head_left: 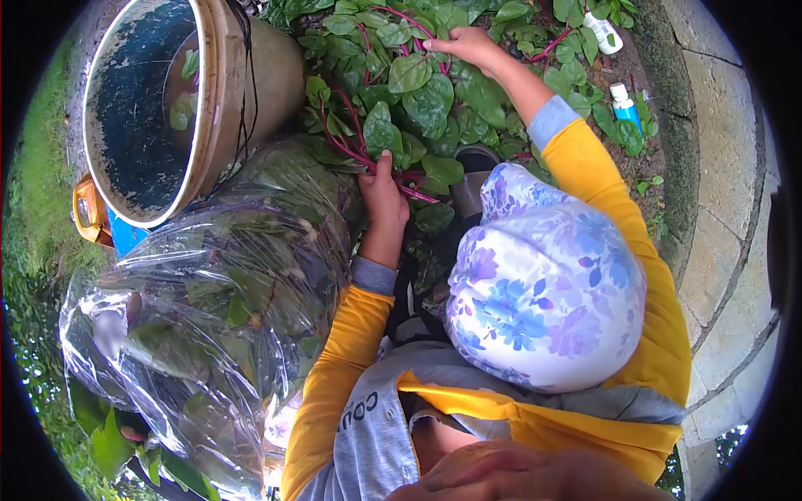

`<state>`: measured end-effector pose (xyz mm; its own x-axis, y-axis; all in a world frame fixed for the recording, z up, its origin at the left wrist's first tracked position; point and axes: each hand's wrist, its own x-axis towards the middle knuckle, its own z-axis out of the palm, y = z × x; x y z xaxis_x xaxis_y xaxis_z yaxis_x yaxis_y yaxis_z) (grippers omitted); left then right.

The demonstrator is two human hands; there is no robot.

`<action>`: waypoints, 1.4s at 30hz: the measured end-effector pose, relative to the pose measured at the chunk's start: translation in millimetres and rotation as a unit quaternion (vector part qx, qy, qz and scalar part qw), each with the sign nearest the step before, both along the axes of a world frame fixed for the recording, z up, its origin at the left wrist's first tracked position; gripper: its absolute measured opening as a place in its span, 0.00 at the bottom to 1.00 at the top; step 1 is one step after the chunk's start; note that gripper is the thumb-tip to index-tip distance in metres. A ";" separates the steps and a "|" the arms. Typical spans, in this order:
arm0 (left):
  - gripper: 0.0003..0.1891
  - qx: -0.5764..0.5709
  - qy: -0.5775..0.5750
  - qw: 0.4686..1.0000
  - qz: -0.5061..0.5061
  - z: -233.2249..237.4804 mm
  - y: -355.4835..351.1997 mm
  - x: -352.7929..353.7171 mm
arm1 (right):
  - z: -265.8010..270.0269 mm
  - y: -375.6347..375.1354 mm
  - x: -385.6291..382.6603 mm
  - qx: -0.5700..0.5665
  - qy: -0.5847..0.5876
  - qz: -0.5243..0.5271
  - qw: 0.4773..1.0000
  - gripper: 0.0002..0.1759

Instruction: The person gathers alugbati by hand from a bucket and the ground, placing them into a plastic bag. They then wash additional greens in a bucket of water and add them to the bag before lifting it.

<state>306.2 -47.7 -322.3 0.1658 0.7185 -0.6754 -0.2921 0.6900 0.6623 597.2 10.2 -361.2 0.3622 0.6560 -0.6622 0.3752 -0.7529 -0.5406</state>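
Observation:
My left hand (384,196) is closed around a bunch of Malabar spinach stems (355,150), purplish red with broad green leaves. The thumb lies along the top of the stems. Farther forward and to the right, my right hand (468,48) reaches into the leafy Malabar spinach plants (430,104). Its thumb and finger are pinched together at a red stem among the leaves; the exact contact is partly hidden. A large clear plastic bag (209,292) with green leaves showing inside lies left of my left forearm.
At the upper left a big worn bucket (271,71), blue inside, lies tilted, with leaves in it. A yellow-orange object (88,209) is beside it. A white bottle (603,33) and a blue bottle (625,108) lie near the stone edging (710,192). Floral fabric (543,284) covers my knee.

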 end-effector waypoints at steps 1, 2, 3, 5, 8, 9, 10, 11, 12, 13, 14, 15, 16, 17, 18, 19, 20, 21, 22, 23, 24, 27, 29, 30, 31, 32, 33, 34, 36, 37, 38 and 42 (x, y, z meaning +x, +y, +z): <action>0.14 -0.004 0.002 1.000 0.001 0.3 -0.4 -0.1 | -0.5 1.5 -1.1 -0.004 0.064 -0.013 0.998 0.54; 0.14 -0.008 0.003 1.000 0.002 0.6 0.4 0.5 | 1.6 -4.2 -7.7 0.060 0.084 -0.055 0.993 0.54; 0.14 -0.007 -0.003 1.000 0.002 -0.1 1.3 0.9 | -4.8 -6.1 -16.8 0.108 0.022 -0.080 0.991 0.52; 0.14 -0.006 -0.016 1.000 0.000 -4.3 0.5 0.7 | -11.0 -8.0 -43.9 0.202 -0.105 -0.128 0.965 0.49; 0.14 -0.013 -0.031 0.999 0.008 -7.7 -0.1 3.1 | -6.8 -7.8 -55.7 0.206 -0.065 -0.100 0.971 0.51; 0.14 -0.010 -0.033 0.999 0.004 -8.1 0.5 3.0 | -25.9 -5.3 -53.1 0.244 -0.037 -0.120 0.962 0.50; 0.14 -0.008 -0.034 0.999 0.001 -8.5 0.9 2.0 | -7.6 -2.0 -45.9 0.229 -0.003 -0.111 0.967 0.48; 0.14 -0.007 -0.034 0.999 -0.003 -9.0 0.5 0.6 | 20.4 2.4 -35.3 0.212 0.032 -0.102 0.971 0.47; 0.14 -0.008 -0.041 0.999 -0.003 -9.0 0.6 -0.5 | 28.0 6.3 -15.3 0.237 -0.003 -0.056 0.970 0.47; 0.14 -0.010 -0.046 0.999 -0.005 -7.9 0.6 -2.0 | 70.9 3.0 -11.8 0.313 0.050 -0.045 0.947 0.36; 0.15 -0.011 -0.053 0.999 -0.006 -6.9 0.4 -2.8 | 88.5 7.0 10.0 0.193 0.088 -0.012 0.977 0.38; 0.15 -0.007 -0.051 0.999 -0.002 -7.0 0.7 -1.6 | 91.8 8.0 22.0 0.151 0.039 0.016 0.988 0.39; 0.15 -0.004 -0.050 0.999 0.002 -6.8 0.9 0.0 | 96.0 9.2 33.4 0.108 -0.009 0.047 0.993 0.39; 0.15 -0.001 -0.049 0.999 0.006 -7.0 0.4 1.1 | 94.8 8.0 36.2 0.139 -0.140 0.071 0.978 0.39; 0.15 -0.002 -0.050 0.999 0.011 -8.1 0.4 2.8 | 92.4 7.9 38.4 0.168 -0.267 0.096 0.944 0.38; 0.14 -0.005 -0.050 0.999 0.017 -8.4 0.4 5.0 | 97.2 7.9 31.8 0.218 -0.300 0.074 0.926 0.35; 0.14 -0.007 -0.048 0.999 0.022 -7.5 -0.4 6.3 | 106.9 6.4 17.3 0.268 -0.329 0.050 0.904 0.32; 0.14 -0.004 -0.048 0.999 0.019 -5.8 -0.7 7.8 | 115.2 6.2 3.2 0.318 -0.358 0.024 0.878 0.29; 0.15 0.002 -0.047 0.999 0.015 -3.1 0.2 10.2 | 117.9 8.0 -9.7 0.216 -0.351 0.069 0.908 0.20; 0.15 0.007 -0.045 0.999 0.009 -0.8 0.3 11.1 | 90.4 10.0 -22.8 0.361 -0.238 0.051 0.900 0.10; 0.15 0.009 -0.039 0.999 0.010 -1.5 -0.5 10.3 | 75.2 11.2 -41.8 0.441 -0.185 0.119 0.870 0.08; 0.15 0.015 -0.021 1.000 0.004 -5.7 -2.3 6.7 | 64.2 23.4 -102.2 0.190 -0.185 0.344 0.901 0.15; 0.14 0.017 -0.009 1.000 -0.004 -4.8 -4.0 1.5 | 39.6 26.4 -101.2 0.177 -0.236 0.382 0.876 0.19; 0.14 0.024 -0.002 1.000 -0.011 -6.2 -3.9 -1.1 | 33.9 27.5 -94.5 0.147 -0.242 0.368 0.886 0.18; 0.14 0.031 0.004 0.999 -0.018 -9.6 -4.0 -4.8 | 43.3 28.8 -85.7 0.117 -0.247 0.355 0.894 0.18; 0.14 0.035 0.011 0.999 -0.022 -8.9 -3.8 -7.0 | 52.4 24.9 -74.9 0.127 -0.254 0.327 0.901 0.16; 0.14 0.030 0.000 0.999 -0.012 -9.1 -4.2 -8.0 | 42.3 17.9 -61.7 0.188 -0.280 0.285 0.897 0.14; 0.14 0.025 -0.014 1.000 -0.001 -5.2 -2.4 -3.7 | 36.7 9.6 -48.3 0.247 -0.317 0.256 0.879 0.13; 0.14 0.012 -0.030 0.999 0.017 -4.0 -2.0 2.3 | 56.4 -7.4 -36.8 0.298 -0.314 0.175 0.884 0.15; 0.15 0.005 -0.031 0.999 0.024 -6.3 -0.6 6.9 | 72.7 -16.3 -39.0 0.308 -0.317 0.142 0.886 0.20; 0.15 -0.001 -0.033 0.999 0.031 -9.8 0.3 11.3 | 78.0 -23.2 -45.5 0.335 -0.293 0.110 0.889 0.23; 0.15 -0.037 -0.104 0.994 0.019 -22.9 6.0 25.4 | 72.1 -55.6 -99.6 0.412 -0.183 0.180 0.875 0.15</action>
<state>331.5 -41.7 -345.1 0.2815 0.6773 -0.6798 -0.4446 0.7198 0.5331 497.7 -45.4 -289.1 0.1222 0.9712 0.2047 0.7690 0.0378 -0.6382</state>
